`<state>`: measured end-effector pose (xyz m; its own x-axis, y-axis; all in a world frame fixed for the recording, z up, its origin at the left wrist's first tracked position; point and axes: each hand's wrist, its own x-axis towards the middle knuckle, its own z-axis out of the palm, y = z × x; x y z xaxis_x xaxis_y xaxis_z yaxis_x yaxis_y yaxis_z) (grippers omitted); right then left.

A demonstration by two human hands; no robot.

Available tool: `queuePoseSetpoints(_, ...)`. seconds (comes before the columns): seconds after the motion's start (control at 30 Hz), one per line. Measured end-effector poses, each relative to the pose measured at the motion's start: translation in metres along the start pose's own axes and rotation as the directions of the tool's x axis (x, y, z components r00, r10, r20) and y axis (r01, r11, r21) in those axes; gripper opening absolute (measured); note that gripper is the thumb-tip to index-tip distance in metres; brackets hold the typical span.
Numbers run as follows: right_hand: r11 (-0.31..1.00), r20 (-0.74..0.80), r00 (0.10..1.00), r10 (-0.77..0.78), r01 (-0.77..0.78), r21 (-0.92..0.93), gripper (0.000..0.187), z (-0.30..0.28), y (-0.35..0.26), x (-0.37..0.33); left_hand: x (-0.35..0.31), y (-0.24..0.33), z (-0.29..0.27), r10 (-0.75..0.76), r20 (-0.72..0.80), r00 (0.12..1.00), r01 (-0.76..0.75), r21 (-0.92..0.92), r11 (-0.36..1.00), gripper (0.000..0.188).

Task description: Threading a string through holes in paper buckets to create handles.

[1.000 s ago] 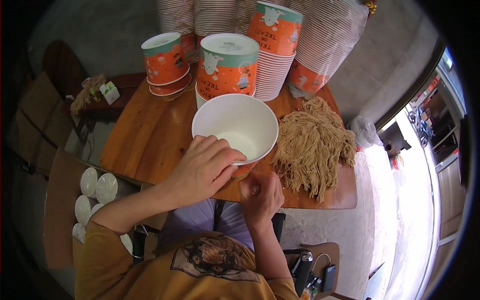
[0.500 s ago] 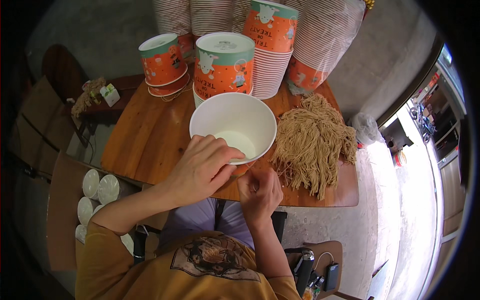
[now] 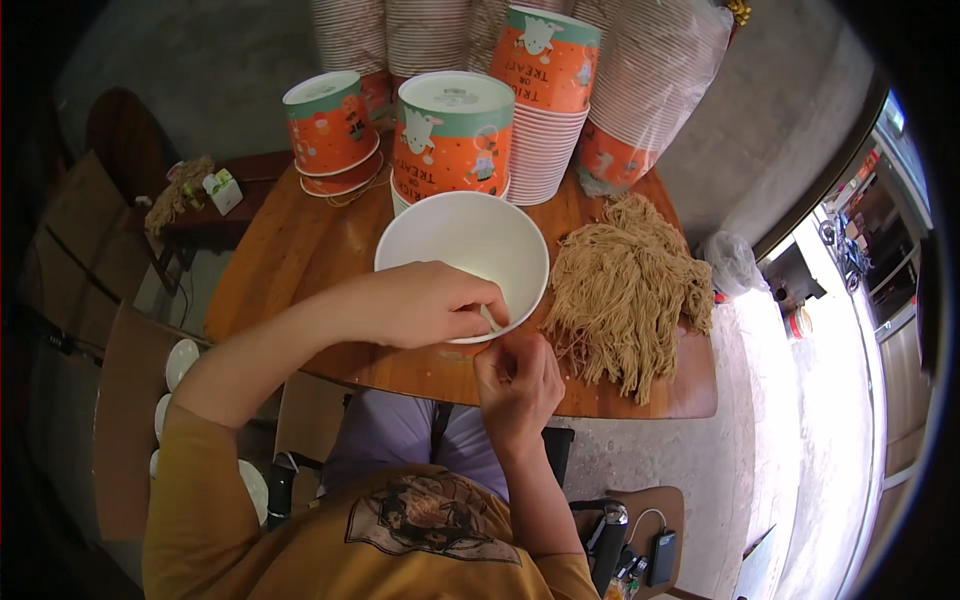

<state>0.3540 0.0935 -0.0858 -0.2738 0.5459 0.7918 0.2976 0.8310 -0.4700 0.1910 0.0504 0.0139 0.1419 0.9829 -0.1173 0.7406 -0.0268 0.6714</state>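
Note:
A white-lined paper bucket tilts toward me over the near table edge, its open mouth facing up at me. My left hand reaches over the near rim, its bent fingertips inside against the near right wall. Those fingers are closed around something too small to make out. Just outside the rim, my right hand is curled closed, thumb against the fingers; what it pinches is hidden. Right of the bucket lies a thick heap of tan cords.
Orange and green paper buckets stand upside down behind, beside tall nested stacks and a plastic-wrapped stack. Another upturned bucket sits back left on the wooden table. Several white buckets lie in a carton at lower left.
My left hand has moved from gripping the near rim to reaching inside the bucket, its forearm raised. The bucket has shifted slightly toward me. My right hand has stayed nearly in place.

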Motion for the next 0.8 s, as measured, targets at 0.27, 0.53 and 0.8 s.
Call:
queuePoseSetpoints(0.27, 0.941, 0.153, 0.953, 0.263, -0.289, 0.177, 0.017, -0.017, -0.009, 0.008, -0.002, 0.001, 0.004, 0.146, -0.22, 0.964, -0.123, 0.113, 0.986, 0.012)
queuePoseSetpoints(0.53, 0.82, 0.525, 0.816, 0.241, -0.461, 0.339, 0.009, -0.021, -0.007, 0.048, -0.024, 0.008, 0.007, 0.168, -0.422, 0.891, -0.188, -0.007, 0.982, 0.008)
queuePoseSetpoints(0.8, 0.59, 0.631, 0.684, 0.366, -0.695, 0.411, 0.012, -0.012, -0.01, 0.052, -0.018, -0.014, 0.01, -0.076, -0.265, 0.961, -0.136, -0.697, 0.704, 0.018)
